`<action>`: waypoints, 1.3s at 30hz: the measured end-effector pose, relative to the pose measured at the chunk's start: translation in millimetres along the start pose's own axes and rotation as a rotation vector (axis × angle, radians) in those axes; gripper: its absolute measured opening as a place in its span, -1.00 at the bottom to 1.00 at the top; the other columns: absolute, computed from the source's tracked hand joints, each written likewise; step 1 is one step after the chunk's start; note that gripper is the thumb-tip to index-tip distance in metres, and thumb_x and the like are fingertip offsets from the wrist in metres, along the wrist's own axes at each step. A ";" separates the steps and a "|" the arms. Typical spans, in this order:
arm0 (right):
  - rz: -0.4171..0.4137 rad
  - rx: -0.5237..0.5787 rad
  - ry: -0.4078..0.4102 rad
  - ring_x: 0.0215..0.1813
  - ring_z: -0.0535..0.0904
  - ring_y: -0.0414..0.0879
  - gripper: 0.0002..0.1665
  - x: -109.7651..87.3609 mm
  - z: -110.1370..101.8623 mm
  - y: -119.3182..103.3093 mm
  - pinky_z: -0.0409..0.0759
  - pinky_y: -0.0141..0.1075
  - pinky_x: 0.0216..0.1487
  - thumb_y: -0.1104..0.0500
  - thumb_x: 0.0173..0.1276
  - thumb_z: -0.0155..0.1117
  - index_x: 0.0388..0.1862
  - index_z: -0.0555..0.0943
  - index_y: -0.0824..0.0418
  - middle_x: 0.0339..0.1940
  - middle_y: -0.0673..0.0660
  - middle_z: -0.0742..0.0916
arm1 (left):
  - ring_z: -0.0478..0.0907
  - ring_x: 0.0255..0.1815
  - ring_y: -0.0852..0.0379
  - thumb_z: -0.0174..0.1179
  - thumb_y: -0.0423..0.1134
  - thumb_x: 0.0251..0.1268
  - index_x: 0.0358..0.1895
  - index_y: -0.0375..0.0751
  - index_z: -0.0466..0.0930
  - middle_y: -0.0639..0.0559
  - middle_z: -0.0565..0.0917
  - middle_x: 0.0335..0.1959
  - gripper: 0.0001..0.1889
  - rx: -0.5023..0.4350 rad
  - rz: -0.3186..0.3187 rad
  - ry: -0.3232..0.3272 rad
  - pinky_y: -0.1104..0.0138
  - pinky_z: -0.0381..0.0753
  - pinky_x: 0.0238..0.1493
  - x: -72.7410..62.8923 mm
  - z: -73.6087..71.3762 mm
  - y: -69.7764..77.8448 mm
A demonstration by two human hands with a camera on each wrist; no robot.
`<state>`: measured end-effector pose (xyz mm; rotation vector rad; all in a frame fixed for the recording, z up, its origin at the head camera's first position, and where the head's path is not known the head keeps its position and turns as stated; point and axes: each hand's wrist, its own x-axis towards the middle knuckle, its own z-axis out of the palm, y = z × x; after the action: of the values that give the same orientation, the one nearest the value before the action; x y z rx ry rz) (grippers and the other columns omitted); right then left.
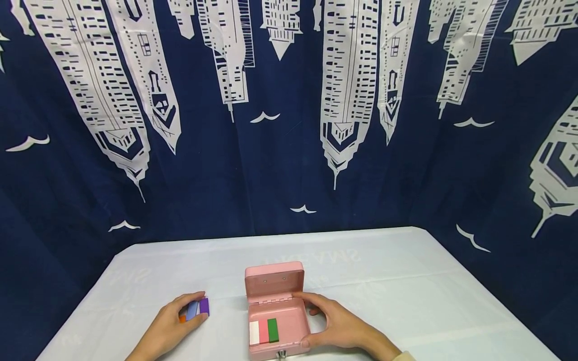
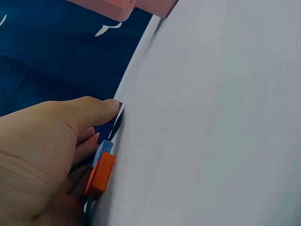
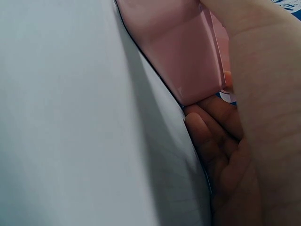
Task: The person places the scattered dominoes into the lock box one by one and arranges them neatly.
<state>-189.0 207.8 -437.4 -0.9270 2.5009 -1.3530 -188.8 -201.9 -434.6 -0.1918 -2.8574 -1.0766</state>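
Head view shows the left hand (image 1: 168, 323) with thumb and index finger curved toward each other, spanning and pinching a small purple rectangular block (image 1: 204, 307) at its two ends. Whether that block is lifted off the white cloth-covered surface (image 1: 406, 281) cannot be told. Just beside it, partly behind the fingers, are a light-blue rectangular block (image 1: 191, 311) and an orange rectangular block (image 1: 182, 318); the left wrist view shows both near the palm side of the hand.

To the right, well apart from these blocks, stands a glossy pink rectangular box (image 1: 293, 321), its hinged lid (image 1: 274, 281) raised at the back and a silver-coloured latch (image 1: 282, 354) at its front. The right hand (image 1: 340, 325) grips its right side, thumb on the front corner and index finger by the hinge. Inside, toward the left, a white block (image 1: 254, 333), a pink block (image 1: 264, 331) and a green block (image 1: 273, 330) lie side by side. Behind hangs navy fabric (image 1: 271, 170) printed with upside-down white buildings.
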 end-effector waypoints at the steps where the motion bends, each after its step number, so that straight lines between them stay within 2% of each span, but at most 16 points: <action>1: 0.000 0.002 -0.001 0.25 0.51 -0.23 0.02 0.1 0.2 0.1 0.52 -0.31 0.30 -0.03 0.14 0.64 0.56 0.36 -0.18 0.47 -0.08 0.53 | 0.56 0.29 -0.14 0.47 0.00 0.24 0.30 -0.11 0.63 -0.15 0.64 0.28 -0.42 0.000 0.001 0.003 -0.09 0.52 0.32 -0.4 0.1 0.2; 6: -0.001 0.006 0.000 0.24 0.51 -0.23 0.02 0.0 0.6 -0.3 0.52 -0.31 0.29 -0.03 0.14 0.64 0.56 0.37 -0.19 0.46 -0.08 0.54 | 0.59 0.25 -0.06 0.51 -0.06 0.20 0.25 -0.11 0.66 -0.04 0.66 0.22 -0.45 0.026 0.069 0.026 0.04 0.59 0.26 -1.9 1.2 -0.5; 10: -0.005 0.004 -0.001 0.25 0.51 -0.23 0.01 0.0 0.7 -0.3 0.52 -0.31 0.29 -0.03 0.14 0.64 0.56 0.37 -0.18 0.46 -0.07 0.54 | 0.58 0.24 -0.12 0.52 -0.04 0.18 0.25 -0.15 0.66 -0.05 0.64 0.21 -0.43 0.061 0.104 0.031 -0.05 0.57 0.27 -2.1 2.2 -2.7; 13: -0.011 0.007 -0.004 0.26 0.51 -0.23 0.01 -0.1 0.7 0.0 0.52 -0.32 0.30 -0.03 0.15 0.63 0.56 0.37 -0.18 0.46 -0.07 0.54 | 0.58 0.23 -0.12 0.52 -0.05 0.18 0.22 -0.16 0.67 -0.07 0.62 0.18 -0.45 0.064 0.092 0.023 -0.10 0.56 0.26 -2.4 2.7 -2.8; 16: -0.013 0.006 -0.005 0.26 0.52 -0.23 0.01 -0.2 0.5 0.0 0.52 -0.32 0.31 -0.02 0.15 0.63 0.56 0.37 -0.18 0.46 -0.07 0.54 | 0.58 0.22 -0.11 0.52 -0.10 0.18 0.18 -0.14 0.70 -0.07 0.62 0.16 -0.50 0.055 0.087 0.026 -0.07 0.58 0.23 -2.9 2.7 -1.0; 22: -0.013 0.003 -0.004 0.25 0.52 -0.23 0.01 -0.2 -0.1 0.3 0.52 -0.31 0.30 -0.02 0.15 0.63 0.56 0.36 -0.19 0.46 -0.07 0.55 | 0.59 0.20 -0.14 0.54 -0.09 0.14 0.12 -0.11 0.71 -0.09 0.64 0.17 -0.53 0.063 0.115 0.045 -0.02 0.62 0.18 -2.1 3.3 -0.3; 28: -0.001 0.004 -0.001 0.25 0.51 -0.22 0.01 -1.0 -0.3 0.7 0.52 -0.31 0.30 -0.04 0.15 0.63 0.56 0.36 -0.20 0.46 -0.07 0.54 | 0.57 0.14 0.05 0.56 -0.06 0.12 0.10 -0.01 0.71 0.02 0.66 0.11 -0.54 0.048 0.080 0.043 0.13 0.63 0.16 -0.3 4.0 0.7; 34: 0.011 0.011 -0.006 0.22 0.51 -0.23 0.02 -2.5 -0.3 1.9 0.51 -0.32 0.27 -0.03 0.16 0.63 0.57 0.35 -0.19 0.46 -0.05 0.53 | 0.58 0.13 0.04 0.55 -0.02 0.12 0.10 -0.02 0.72 0.06 0.67 0.08 -0.54 0.059 0.088 0.046 0.04 0.61 0.22 -0.7 4.7 2.0; 39: 0.008 0.020 -0.011 0.23 0.51 -0.23 0.02 -2.6 -0.3 1.9 0.51 -0.33 0.28 -0.01 0.16 0.62 0.57 0.35 -0.19 0.48 -0.04 0.52 | 0.57 0.07 0.13 0.55 -0.04 0.12 0.08 0.00 0.73 0.13 0.68 0.02 -0.56 0.053 0.080 0.072 0.21 0.62 0.19 -1.3 4.9 4.6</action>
<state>-187.9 210.3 -439.2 -0.9172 2.4761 -1.3646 -187.0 -195.3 -435.4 -0.2557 -2.7855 -0.9722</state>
